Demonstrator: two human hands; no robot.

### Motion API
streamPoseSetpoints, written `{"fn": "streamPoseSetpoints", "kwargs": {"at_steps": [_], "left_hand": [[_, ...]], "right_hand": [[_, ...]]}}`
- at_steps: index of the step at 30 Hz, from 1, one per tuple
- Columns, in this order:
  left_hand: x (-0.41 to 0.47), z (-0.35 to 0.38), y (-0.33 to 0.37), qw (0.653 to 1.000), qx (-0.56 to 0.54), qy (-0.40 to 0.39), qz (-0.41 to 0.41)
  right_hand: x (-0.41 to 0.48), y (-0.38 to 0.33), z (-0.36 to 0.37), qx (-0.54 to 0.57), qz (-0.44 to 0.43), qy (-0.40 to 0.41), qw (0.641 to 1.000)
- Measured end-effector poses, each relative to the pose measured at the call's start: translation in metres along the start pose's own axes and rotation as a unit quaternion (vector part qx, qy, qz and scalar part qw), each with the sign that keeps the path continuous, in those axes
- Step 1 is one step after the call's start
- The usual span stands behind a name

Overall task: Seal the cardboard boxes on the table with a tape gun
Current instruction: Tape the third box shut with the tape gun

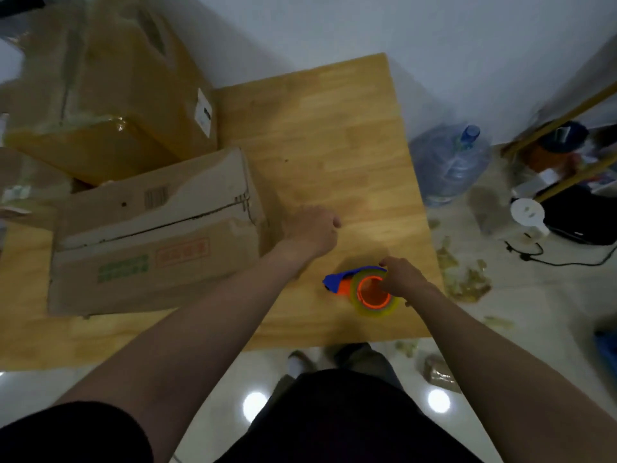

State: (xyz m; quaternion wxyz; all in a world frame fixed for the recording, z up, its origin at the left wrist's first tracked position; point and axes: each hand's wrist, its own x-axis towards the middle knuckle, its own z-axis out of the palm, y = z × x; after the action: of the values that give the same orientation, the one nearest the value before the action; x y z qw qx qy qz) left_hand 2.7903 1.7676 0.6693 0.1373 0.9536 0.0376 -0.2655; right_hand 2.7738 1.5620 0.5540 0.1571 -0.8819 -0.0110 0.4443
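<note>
1. The light wooden desk [334,128] carries the work; the boxes sit on its left half and the hands on its right.
2. A tall tan cardboard box [133,78] stands at the back left, glossy in places.
3. A low brown cardboard box [150,235] lies in front of it. Its 2 top flaps meet along a dark seam that looks unsealed, so it is probably the next one to tape.
4. The left hand [312,232] sits just beside that box's right end, fingers curled under and holding nothing visible.
5. The right hand [404,279] has its grip wrapped on the roll end of the blue and orange plastic tape gun [364,289], which lies near the desk's front edge with its blue nose pointing towards the low box.
6. To do this step well, the grip should move from the roll to the handle so the tape can turn freely. The left hand should press the flaps flat before the nose lands past the seam's end.
</note>
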Motion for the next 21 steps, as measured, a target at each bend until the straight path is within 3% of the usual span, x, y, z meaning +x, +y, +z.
{"fn": "streamPoseSetpoints", "kwargs": {"at_steps": [5,9,13,17,21], "left_hand": [[0.009,0.005,-0.003,0.996,-0.069,0.01,-0.054],[0.01,0.001,-0.003,0.974,-0.195,0.034,-0.111],[0.003,-0.014,-0.003,0.945,-0.296,0.076,-0.119],[-0.015,-0.048,-0.004,0.906,-0.378,0.158,-0.11],[-0.044,-0.088,-0.019,0.835,-0.466,0.257,-0.137]], "right_hand": [[0.01,0.009,0.006,-0.016,-0.045,-0.004,0.999],[0.012,0.009,-0.008,0.003,-0.052,-0.019,0.998],[0.01,0.002,-0.034,0.112,-0.056,0.02,0.992],[-0.006,-0.027,-0.077,0.304,-0.067,0.073,0.947],[-0.03,-0.068,-0.121,0.368,-0.174,0.139,0.903]]}}
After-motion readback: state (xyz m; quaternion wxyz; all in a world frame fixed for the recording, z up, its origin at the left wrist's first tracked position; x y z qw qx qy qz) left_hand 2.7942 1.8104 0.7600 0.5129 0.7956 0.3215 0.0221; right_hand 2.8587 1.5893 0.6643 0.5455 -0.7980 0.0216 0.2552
